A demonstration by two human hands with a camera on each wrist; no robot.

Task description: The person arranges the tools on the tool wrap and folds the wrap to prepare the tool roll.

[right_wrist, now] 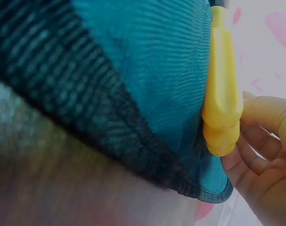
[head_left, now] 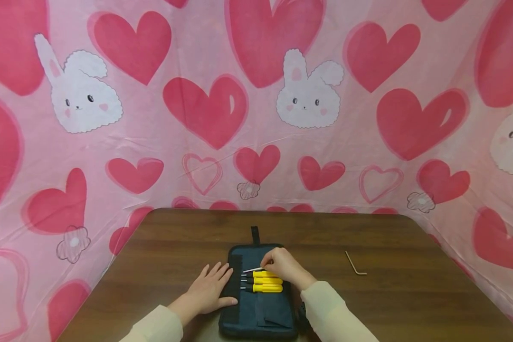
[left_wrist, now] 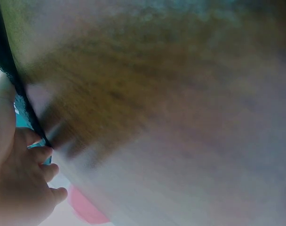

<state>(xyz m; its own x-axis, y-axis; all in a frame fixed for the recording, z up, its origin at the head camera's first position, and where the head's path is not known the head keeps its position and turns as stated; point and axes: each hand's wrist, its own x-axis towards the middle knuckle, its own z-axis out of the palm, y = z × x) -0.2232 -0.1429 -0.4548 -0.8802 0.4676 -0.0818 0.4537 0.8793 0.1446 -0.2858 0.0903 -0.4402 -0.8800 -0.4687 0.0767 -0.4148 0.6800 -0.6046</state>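
Note:
An unfolded black tool pouch lies on the table. Three yellow-handled screwdrivers sit side by side across its middle, tips pointing left. My left hand rests spread along the pouch's left edge; the left wrist view catches its fingers at that edge. Just above the top screwdriver, my right hand pinches a thin silver rod that points left over the pouch. The rod's other end is hidden by the fingers. A yellow handle stands close to my right hand in the right wrist view.
An L-shaped hex key lies on the brown wooden table, right of the pouch. The pouch's strap sticks out at its far end. A dark object, partly hidden by the right sleeve, is beside the pouch. A pink heart-patterned cloth hangs behind.

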